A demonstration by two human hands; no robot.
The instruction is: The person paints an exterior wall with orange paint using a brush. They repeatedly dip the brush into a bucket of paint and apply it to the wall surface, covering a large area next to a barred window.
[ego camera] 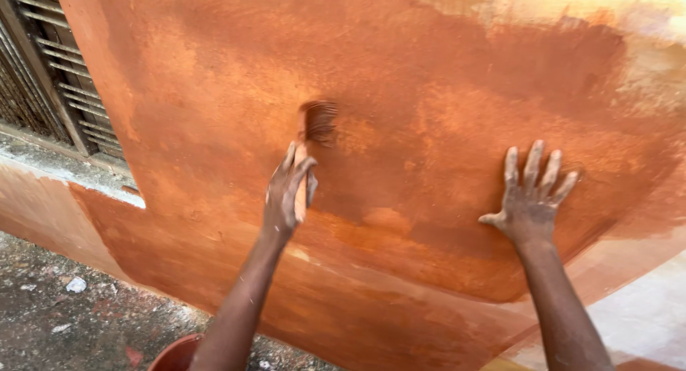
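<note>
Orange-brown wet wall (443,78). Left hand (288,192) fingers curled tight round brush (314,128) handle, bristles blurred, pressed on wall above hand. Right hand (530,199) flat on wall, fingers (532,164) spread wide, holding nothing. Red bucket (175,353) rim below left arm.

Louvred window (43,78), red bucket (175,353)

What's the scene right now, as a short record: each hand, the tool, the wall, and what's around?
left hand: grips the brush handle
brush: bristles against the wall, blurred
right hand: flat on the wall, fingers spread, nothing held
wall: mostly coated orange-brown, paler patches at top right and lower right
shutter: slatted, at upper left
bucket: reddish rim at the bottom edge
ground: rough, with bits of debris
</note>
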